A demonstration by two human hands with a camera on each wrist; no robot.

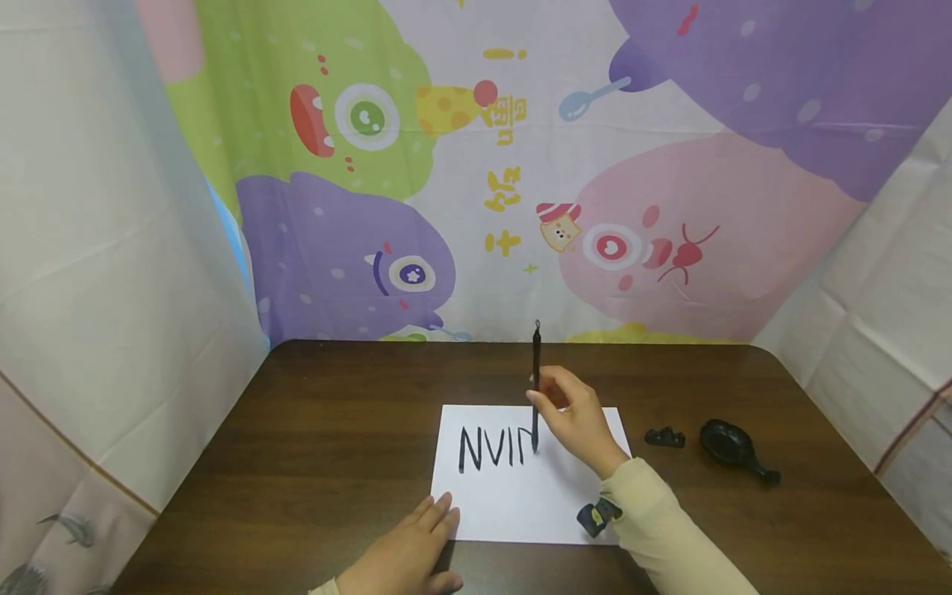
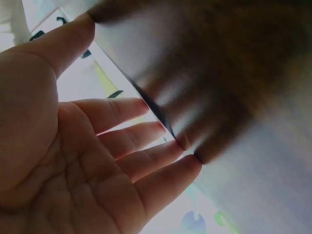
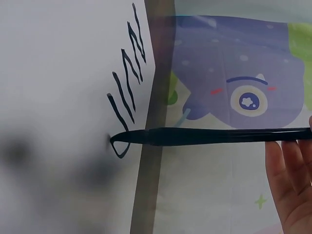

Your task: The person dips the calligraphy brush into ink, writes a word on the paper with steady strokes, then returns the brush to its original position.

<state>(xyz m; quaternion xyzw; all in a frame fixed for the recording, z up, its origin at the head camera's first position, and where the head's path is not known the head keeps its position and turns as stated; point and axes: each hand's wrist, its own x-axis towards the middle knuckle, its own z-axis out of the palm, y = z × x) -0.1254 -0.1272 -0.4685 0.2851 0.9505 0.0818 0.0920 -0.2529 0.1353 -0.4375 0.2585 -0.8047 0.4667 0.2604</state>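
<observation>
My right hand point(image 1: 576, 413) holds a black writing brush point(image 1: 536, 355) upright, pinched between thumb and fingers. In the right wrist view the dark bristle tip of the brush point(image 3: 195, 136) meets the white paper point(image 3: 58, 58) at the end of a fresh stroke. Black brushed letters point(image 1: 487, 449), starting N, V, I, run across the upper part of the sheet point(image 1: 521, 516). At the sheet's lower left corner rests my left hand point(image 1: 409, 541), its fingertips on the edge. The left wrist view shows that hand's palm point(image 2: 87, 165) and its extended fingers.
Right of the paper, a small black brush rest point(image 1: 664, 437) and a black ink dish point(image 1: 729, 444) with a handle stand on the brown wooden table point(image 1: 297, 463). A cartoon-printed curtain point(image 1: 491, 306) hangs behind. A wrist camera point(image 1: 597, 517) sits on the right wrist.
</observation>
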